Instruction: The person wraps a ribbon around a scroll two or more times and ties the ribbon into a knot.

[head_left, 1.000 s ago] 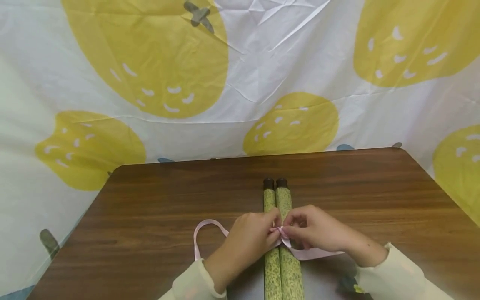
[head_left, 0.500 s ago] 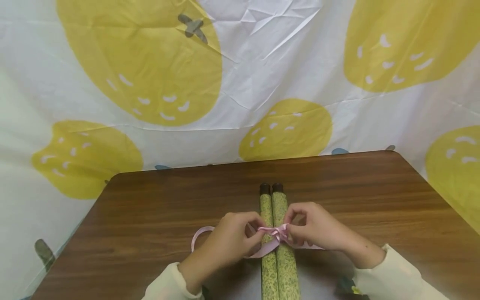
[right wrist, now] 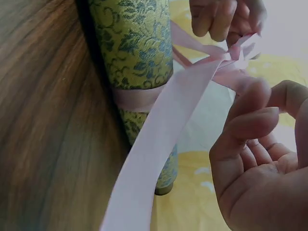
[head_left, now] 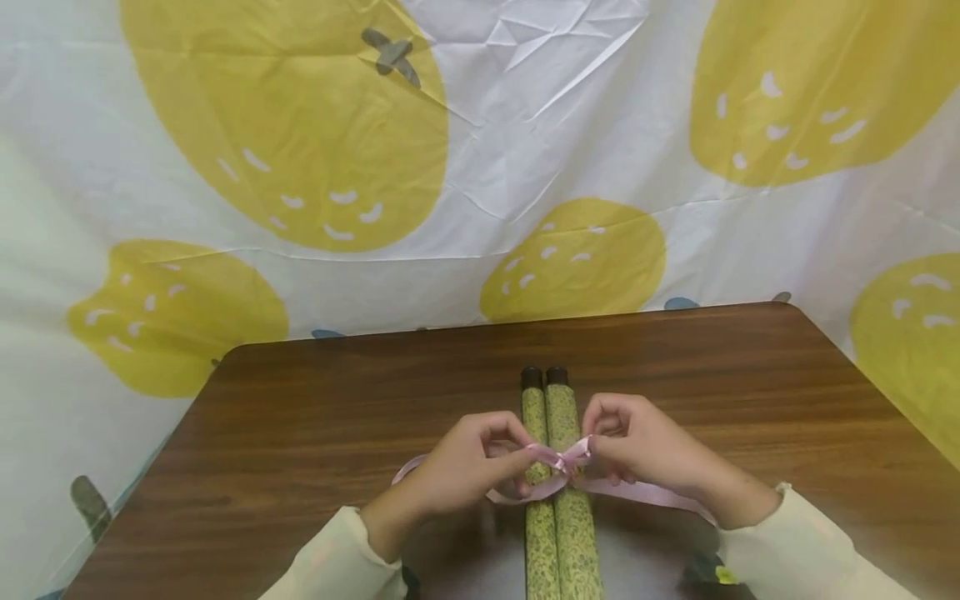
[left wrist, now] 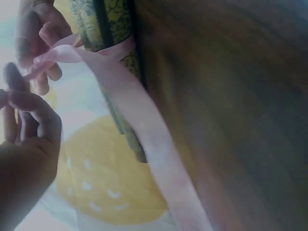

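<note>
Two rolls side by side, like a scroll, covered in green-gold patterned brocade point(head_left: 576, 542), lie lengthwise with dark end knobs point(head_left: 532, 377) at the far end. A pink ribbon point(right wrist: 161, 122) goes round them and is knotted on top, with small loops at the knot point(head_left: 560, 464). My left hand point(head_left: 467, 465) pinches the ribbon on the left of the knot between thumb and fingertips. On the other side my right hand point(head_left: 651, 446) pinches a ribbon loop. Loose ribbon tails trail past both hands; in the left wrist view one wide tail point(left wrist: 137, 110) runs down close to the camera.
The rolls rest on a dark wood-grain table point(head_left: 337, 400). Behind it hangs a white cloth point(head_left: 517, 108) with yellow fruit prints. Near the right sleeve, a small dark thing with a yellow patch point(head_left: 724, 575) shows at the bottom edge.
The hands, close together at the knot a second ago, have drawn apart to either side and risen slightly. The knot now shows between them with ribbon loops pulled out left and right.
</note>
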{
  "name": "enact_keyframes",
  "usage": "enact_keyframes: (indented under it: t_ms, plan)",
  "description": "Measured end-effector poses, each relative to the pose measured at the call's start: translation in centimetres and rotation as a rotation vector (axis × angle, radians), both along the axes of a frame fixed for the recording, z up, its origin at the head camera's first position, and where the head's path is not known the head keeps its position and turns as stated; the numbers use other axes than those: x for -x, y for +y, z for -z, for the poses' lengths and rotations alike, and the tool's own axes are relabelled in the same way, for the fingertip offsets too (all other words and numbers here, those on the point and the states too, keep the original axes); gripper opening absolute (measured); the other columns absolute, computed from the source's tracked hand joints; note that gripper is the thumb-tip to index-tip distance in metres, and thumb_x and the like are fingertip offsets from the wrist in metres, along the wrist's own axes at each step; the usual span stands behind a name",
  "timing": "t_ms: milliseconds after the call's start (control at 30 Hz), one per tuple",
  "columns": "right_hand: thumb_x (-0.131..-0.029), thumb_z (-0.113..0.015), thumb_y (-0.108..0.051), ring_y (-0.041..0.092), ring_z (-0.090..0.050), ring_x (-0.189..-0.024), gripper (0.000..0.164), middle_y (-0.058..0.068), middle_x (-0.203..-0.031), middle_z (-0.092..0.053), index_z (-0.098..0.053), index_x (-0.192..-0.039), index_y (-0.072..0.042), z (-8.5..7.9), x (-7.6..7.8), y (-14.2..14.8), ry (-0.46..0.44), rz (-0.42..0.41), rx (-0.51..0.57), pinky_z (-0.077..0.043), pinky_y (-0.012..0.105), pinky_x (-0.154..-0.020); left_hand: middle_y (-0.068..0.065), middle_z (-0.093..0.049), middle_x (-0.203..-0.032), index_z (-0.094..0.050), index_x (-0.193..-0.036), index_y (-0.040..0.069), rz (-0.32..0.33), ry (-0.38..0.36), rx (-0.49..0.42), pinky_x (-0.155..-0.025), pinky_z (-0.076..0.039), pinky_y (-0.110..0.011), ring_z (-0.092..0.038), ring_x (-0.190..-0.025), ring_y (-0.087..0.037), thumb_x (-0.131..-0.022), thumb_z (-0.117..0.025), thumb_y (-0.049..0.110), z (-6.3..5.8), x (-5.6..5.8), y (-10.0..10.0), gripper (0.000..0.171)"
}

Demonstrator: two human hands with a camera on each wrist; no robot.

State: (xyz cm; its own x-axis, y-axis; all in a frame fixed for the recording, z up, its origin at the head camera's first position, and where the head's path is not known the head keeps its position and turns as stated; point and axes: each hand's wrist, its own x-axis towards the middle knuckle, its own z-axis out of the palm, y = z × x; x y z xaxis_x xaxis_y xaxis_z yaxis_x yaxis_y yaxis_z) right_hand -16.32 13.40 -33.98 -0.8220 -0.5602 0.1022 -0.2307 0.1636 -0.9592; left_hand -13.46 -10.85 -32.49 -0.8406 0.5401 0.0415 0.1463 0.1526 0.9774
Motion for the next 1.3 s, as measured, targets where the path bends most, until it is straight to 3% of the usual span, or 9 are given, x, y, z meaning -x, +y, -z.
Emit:
enact_keyframes:
  t_ms: [167, 400, 667, 867, 1000, 1100, 1300]
  plan:
    - [-0.083, -0.051, 0.005, 0.008, -0.041, -0.042, 0.006, 0.007, -0.067, -0.056, -0.053, -0.086, 0.001, 0.1, 0.2, 0.5, -0.045, -0.008, -0.019, -0.034, 0.016, -0.036, -0.025, -0.067, -0.092, -0.059, -0.096, -0.003, 0.036, -0.036, 0.011, -0.050, -0.051, -0.025, -0.057, -0.055, -0.014, -0.090, -0.061, 0.011, 0.0, 0.4, 0.1, 0.015]
    - [-0.086, -0.048, 0.002, 0.005, -0.037, -0.045, 0.009, 0.001, -0.063, -0.048, -0.057, -0.086, 0.006, 0.1, 0.9, 1.2, 0.048, -0.024, -0.160, -0.033, 0.015, -0.041, -0.007, -0.057, -0.069, -0.062, -0.095, 0.005, 0.044, 0.014, 0.156, -0.046, -0.044, -0.025, -0.049, -0.050, -0.009, -0.090, -0.061, 0.016, 0.4, 1.0, -0.2, 0.012]
    - [-0.085, -0.055, -0.006, 0.012, -0.046, -0.058, 0.010, 0.001, -0.064, -0.053, -0.062, -0.079, -0.002, 0.1, 1.3, 1.7, 0.125, -0.010, -0.307, -0.042, 0.023, -0.052, 0.000, -0.056, -0.067, -0.064, -0.091, 0.010, 0.088, 0.048, 0.298, -0.049, -0.043, -0.023, -0.048, -0.054, -0.007, -0.089, -0.061, 0.024, 0.8, 1.3, -1.2, 0.014]
    - [-0.087, -0.062, -0.022, 0.007, -0.037, -0.048, 0.034, -0.007, -0.053, -0.040, -0.049, -0.058, -0.009, 0.7, 1.4, 2.0, 0.115, 0.009, -0.361, -0.032, 0.019, -0.046, -0.011, -0.068, -0.078, -0.066, -0.087, 0.012, 0.093, 0.116, 0.416, -0.053, -0.044, -0.021, -0.059, -0.065, -0.014, -0.088, -0.062, 0.029, 0.8, 1.5, -1.6, 0.017]
    - [-0.085, -0.066, -0.032, 0.004, -0.031, -0.044, 0.042, -0.009, -0.050, -0.035, -0.040, -0.056, -0.015, 0.8, 1.5, 2.0, 0.115, 0.024, -0.373, -0.027, 0.017, -0.042, -0.002, -0.062, -0.067, -0.065, -0.078, 0.012, 0.070, 0.176, 0.473, -0.046, -0.038, -0.019, -0.051, -0.054, -0.009, -0.087, -0.064, 0.031, 1.0, 1.7, -1.7, 0.021]
    - [-0.085, -0.066, -0.033, 0.003, -0.028, -0.043, 0.045, -0.010, -0.049, -0.032, -0.036, -0.056, -0.016, 0.9, 1.5, 2.1, 0.122, 0.016, -0.370, -0.025, 0.017, -0.042, 0.004, -0.054, -0.064, -0.061, -0.070, 0.012, 0.059, 0.210, 0.476, -0.045, -0.034, -0.019, -0.042, -0.052, -0.005, -0.087, -0.064, 0.031, 1.2, 1.8, -2.0, 0.026]
    - [-0.087, -0.064, -0.030, 0.002, -0.027, -0.042, 0.046, -0.011, -0.048, -0.032, -0.037, -0.054, -0.013, 1.1, 1.6, 2.6, 0.155, -0.014, -0.384, -0.024, 0.017, -0.042, -0.001, -0.053, -0.061, -0.057, -0.067, 0.004, 0.064, 0.151, 0.411, -0.044, -0.036, -0.019, -0.044, -0.048, -0.007, -0.089, -0.062, 0.023, 2.0, 2.1, -3.0, 0.029]
